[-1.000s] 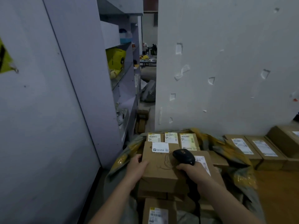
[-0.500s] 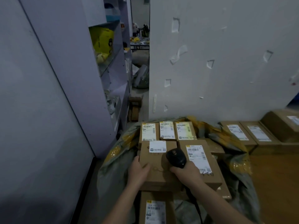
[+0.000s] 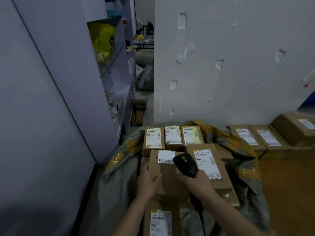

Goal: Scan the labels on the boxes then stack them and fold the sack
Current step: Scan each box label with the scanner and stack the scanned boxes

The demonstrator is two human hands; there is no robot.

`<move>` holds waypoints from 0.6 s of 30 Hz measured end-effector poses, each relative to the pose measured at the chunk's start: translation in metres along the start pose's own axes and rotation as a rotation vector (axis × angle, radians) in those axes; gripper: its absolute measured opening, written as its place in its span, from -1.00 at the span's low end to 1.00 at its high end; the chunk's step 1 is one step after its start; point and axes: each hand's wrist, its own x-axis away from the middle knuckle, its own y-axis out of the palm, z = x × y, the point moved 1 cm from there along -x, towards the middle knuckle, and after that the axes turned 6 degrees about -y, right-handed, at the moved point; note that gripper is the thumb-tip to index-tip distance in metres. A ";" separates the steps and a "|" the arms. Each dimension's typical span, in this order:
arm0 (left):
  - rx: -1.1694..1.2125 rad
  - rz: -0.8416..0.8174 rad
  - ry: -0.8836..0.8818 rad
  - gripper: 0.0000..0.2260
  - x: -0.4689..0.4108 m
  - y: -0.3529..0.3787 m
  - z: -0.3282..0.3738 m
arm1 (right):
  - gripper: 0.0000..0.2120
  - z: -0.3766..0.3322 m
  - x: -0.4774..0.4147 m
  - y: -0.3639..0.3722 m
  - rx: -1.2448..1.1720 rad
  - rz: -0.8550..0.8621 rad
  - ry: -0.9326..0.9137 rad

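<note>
My left hand holds the left side of a brown box. The thumb is on top and the fingers curl round the edge, so the box does not slide and its white label faces up. My right hand is wrapped round the handle of the black scanner. The scanner's head hangs just over the box, beside the label, I think so it can read the code.

This box sits on other boxes inside the open green and yellow sack. A bigger labelled box touches it on the right. Three small boxes stand in a row at the far side, labels up. One more box lies near me. More boxes sit on the floor at the far right. I guess those are done. The sack is not folded yet.
</note>
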 end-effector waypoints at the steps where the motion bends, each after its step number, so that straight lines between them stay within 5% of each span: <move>1: -0.008 -0.007 -0.002 -0.50 0.000 0.001 0.000 | -0.82 0.001 0.000 -0.004 -0.013 0.013 0.008; 8: -0.241 0.040 0.084 -0.46 -0.009 -0.003 0.032 | -0.96 0.011 0.000 -0.047 -0.096 0.097 -0.001; 11: -0.352 0.012 0.208 -0.66 -0.014 -0.012 0.064 | -0.88 0.014 -0.006 -0.066 -0.115 0.129 -0.010; 18: -0.415 -0.124 0.282 -0.73 -0.009 -0.032 0.119 | -0.73 0.013 -0.001 -0.103 -0.061 0.096 -0.118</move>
